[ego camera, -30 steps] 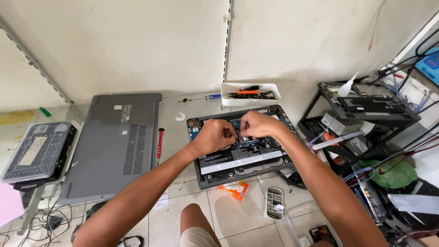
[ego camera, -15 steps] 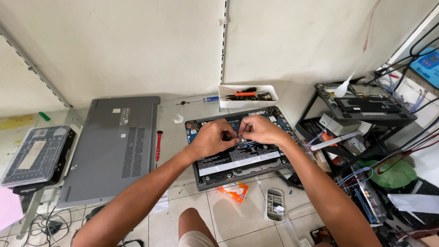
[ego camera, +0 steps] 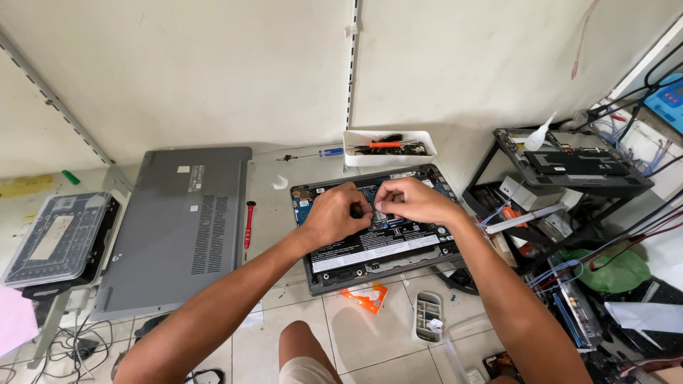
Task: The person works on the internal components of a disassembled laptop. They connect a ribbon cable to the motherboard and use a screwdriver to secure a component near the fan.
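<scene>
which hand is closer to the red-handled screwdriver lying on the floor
Left. The left hand works over the opened laptop, just right of the red-handled screwdriver. The right hand sits farther right, beyond the left hand.

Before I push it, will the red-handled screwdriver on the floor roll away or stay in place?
The red-handled screwdriver looks slim and round, so it would probably roll sideways if nudged on the smooth tiled floor. It seems light and stiff. It lies beside the grey laptop cover, which may stop it.
</scene>
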